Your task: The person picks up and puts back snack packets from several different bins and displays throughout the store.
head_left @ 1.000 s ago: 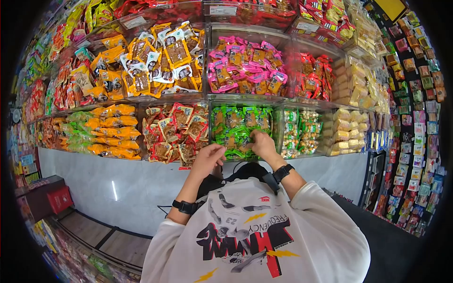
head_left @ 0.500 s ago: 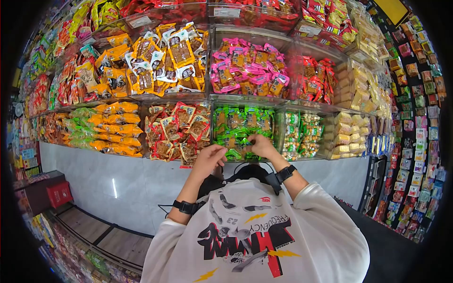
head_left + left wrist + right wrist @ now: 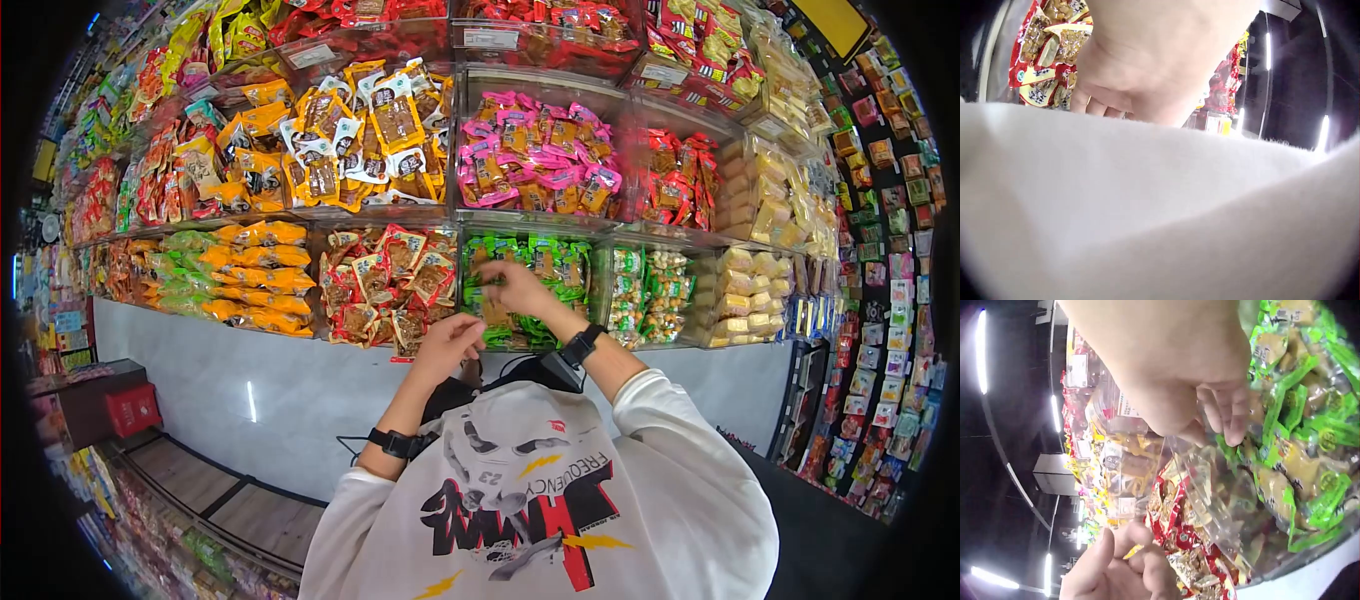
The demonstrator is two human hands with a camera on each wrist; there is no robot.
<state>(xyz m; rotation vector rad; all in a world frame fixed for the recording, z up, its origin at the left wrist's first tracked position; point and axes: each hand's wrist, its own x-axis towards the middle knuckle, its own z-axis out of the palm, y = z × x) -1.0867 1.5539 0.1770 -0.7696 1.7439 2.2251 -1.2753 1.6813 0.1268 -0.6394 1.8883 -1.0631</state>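
My right hand [image 3: 522, 290] is over the bin of green-edged snack packets [image 3: 565, 265], at its left side near the clear divider. In the right wrist view its loosely bent fingers [image 3: 1227, 412] point down, their tips right at the green packets [image 3: 1304, 465], with the thumb apart from them. My left hand [image 3: 445, 347] hovers at the front edge of the bins, fingers loosely curled and holding nothing. It is nearest the red-and-cream packets [image 3: 385, 275], which also show past the hand [image 3: 1141, 56] in the left wrist view.
A clear divider [image 3: 1207, 500] separates the green packets from the red-and-cream ones. Behind are bins of pink packets [image 3: 540, 150] and orange-and-white packets [image 3: 365, 130]. Orange packets [image 3: 262, 275] lie to the left, pale wrapped snacks [image 3: 745, 290] to the right. A pale panel [image 3: 220, 370] fronts the bins.
My right hand has moved left across the green packets, from the bin's middle toward its left divider. The left hand stays nearly in place. The head view has shifted slightly.
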